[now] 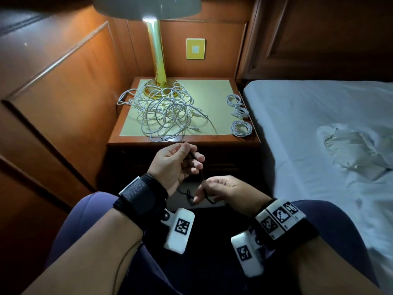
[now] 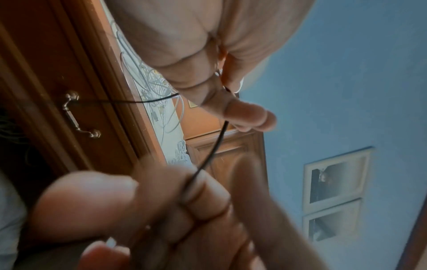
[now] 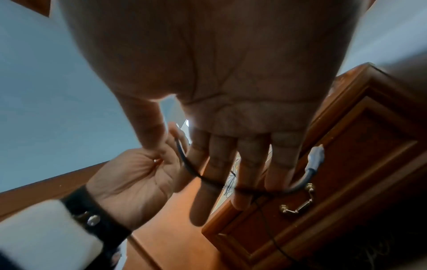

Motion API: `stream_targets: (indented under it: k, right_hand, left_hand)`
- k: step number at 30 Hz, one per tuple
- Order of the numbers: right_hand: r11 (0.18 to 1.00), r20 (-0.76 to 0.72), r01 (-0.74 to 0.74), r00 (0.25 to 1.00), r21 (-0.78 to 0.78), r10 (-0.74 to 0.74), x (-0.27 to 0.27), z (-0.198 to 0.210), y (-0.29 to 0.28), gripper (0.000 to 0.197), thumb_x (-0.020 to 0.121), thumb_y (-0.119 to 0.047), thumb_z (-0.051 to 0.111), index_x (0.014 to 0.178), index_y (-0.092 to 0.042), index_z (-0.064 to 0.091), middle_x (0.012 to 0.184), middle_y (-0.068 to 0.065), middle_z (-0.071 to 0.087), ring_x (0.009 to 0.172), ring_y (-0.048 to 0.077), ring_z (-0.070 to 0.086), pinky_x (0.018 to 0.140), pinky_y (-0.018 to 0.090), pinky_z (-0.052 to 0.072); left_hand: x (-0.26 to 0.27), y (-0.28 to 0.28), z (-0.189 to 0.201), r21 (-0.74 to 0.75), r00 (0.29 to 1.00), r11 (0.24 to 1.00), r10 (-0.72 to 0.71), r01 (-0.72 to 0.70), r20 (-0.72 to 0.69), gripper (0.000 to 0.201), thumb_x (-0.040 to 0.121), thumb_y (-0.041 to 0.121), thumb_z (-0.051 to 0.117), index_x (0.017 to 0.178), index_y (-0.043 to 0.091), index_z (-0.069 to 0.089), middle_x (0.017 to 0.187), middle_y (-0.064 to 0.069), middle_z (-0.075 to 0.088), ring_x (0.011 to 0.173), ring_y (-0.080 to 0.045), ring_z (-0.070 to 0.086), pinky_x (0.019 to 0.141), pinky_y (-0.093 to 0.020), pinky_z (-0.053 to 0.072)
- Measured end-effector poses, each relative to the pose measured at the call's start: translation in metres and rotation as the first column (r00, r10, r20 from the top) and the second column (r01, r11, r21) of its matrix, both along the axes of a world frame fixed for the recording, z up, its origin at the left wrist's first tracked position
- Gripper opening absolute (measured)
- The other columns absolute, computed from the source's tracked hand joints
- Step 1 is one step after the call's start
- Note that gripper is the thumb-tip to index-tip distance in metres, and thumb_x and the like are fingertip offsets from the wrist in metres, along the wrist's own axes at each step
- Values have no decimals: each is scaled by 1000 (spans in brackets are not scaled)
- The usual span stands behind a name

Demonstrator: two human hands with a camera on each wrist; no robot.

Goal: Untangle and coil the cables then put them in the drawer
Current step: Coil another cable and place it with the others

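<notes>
White cables (image 1: 163,112) sprawl on the lamp-lit nightstand (image 1: 221,139) beside the bed (image 1: 308,116); both grips pinch a black cable (image 1: 201,175).

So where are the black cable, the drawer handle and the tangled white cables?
black cable (image 2: 213,146): left wrist view, taut stretch between the hands.
drawer handle (image 3: 298,208): right wrist view, brass bar.
tangled white cables (image 1: 163,111): head view, middle of the pile.

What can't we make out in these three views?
- Black cable: its lower end, head view, lost against the dark floor and lap.
- Right hand: how it grips, left wrist view, blurred close-up.
- White cable tangle: cable count, head view, strands overlap and are too fine.
- Lamp: shade top, head view, cut by the upper edge.
- Drawer: contents, shut front hides them.
</notes>
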State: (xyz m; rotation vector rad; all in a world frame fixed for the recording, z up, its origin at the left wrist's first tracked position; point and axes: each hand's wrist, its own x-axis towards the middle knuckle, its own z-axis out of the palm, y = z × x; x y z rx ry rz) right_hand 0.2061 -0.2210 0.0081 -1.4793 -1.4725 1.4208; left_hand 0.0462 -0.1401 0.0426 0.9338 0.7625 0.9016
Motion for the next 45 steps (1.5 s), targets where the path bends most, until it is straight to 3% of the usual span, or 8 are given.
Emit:
stream_targets:
  k: [4, 9, 13, 17, 22, 30, 39, 45]
  right_hand:
    - [973, 143, 222, 963, 62, -229, 18, -3, 6, 39, 99, -34, 59, 64, -18, 56, 59, 10, 56, 56, 27, 63, 63, 42, 45]
    - [852, -192, 522, 840, 30, -508, 46, 11, 23, 47, 102, -38, 52, 61, -24, 35, 49, -3, 26, 35, 12, 24, 39, 23, 26]
    - [917, -311, 395, 866, -55, -391, 38, 17, 33, 42, 98, -35, 48, 60, -21, 40, 52, -1, 20, 41, 12, 15, 43, 24, 9]
    - [983, -479, 149, 858, -108, -183, 22, 21, 41, 24, 81, -29, 44, 63, -14, 41, 55, 0, 19, 41, 11, 16, 41, 22, 14]
    - [930, -723, 342, 608, -135, -329, 52, 23, 69, 20, 84, -24, 41, 65, -17, 40, 49, -7, 22, 38, 8, 18, 44, 27, 11]
    - [471, -714, 853, 185, -225, -676, 119, 24, 93, 26, 95, -14, 37, 74, -19, 51, 58, -6, 27, 45, 10, 23, 49, 25, 25]
    - [700, 202, 388, 773, 599, -601, 89, -15, 100, 26, 97, -22, 47, 87, -18, 71, 91, -3, 62, 77, -3, 58, 81, 16, 45]
    - [946, 104, 209, 965, 248, -240, 62, -21, 98, 27, 94, -20, 44, 70, -12, 52, 99, 3, 74, 67, -5, 60, 63, 6, 39]
  left_hand:
    - [-6, 21, -6, 9, 984, 984, 176, -176, 36, 26, 107, 13, 37, 88, 5, 51, 68, -9, 70, 55, -15, 67, 51, -19, 53]
    - [-26, 47, -26, -20, 933, 986, 149, -165, -329, 26, 104, 16, 50, 83, 1, 54, 72, -18, 65, 52, -20, 69, 45, -24, 53]
    - [-25, 53, -44, 391, 623, 913, 241, 115, -745, 22, 92, 34, 67, 79, 17, 63, 68, -5, 65, 52, -17, 60, 53, -29, 48]
    - [4, 44, -42, 510, 825, 806, 47, 301, -563, 24, 94, 35, 57, 111, 23, 67, 101, 8, 70, 96, -7, 66, 87, -19, 50]
    - [29, 51, -29, 222, 881, 882, -331, 416, -337, 45, 108, 26, 35, 81, 2, 60, 51, -1, 44, 46, -17, 41, 52, -27, 40]
    - [17, 112, -43, 478, 590, 786, 184, 392, -786, 27, 94, 42, 61, 80, 22, 71, 69, 3, 66, 65, -15, 57, 63, -30, 44]
    - [31, 101, -54, 620, 611, 601, 258, 505, -748, 9, 90, 21, 70, 86, 22, 78, 78, 14, 67, 75, -4, 59, 68, -2, 36]
    - [30, 97, -48, 694, 724, 538, 206, 478, -658, 9, 91, 25, 66, 87, 22, 74, 83, 15, 58, 79, 1, 56, 72, -7, 38]
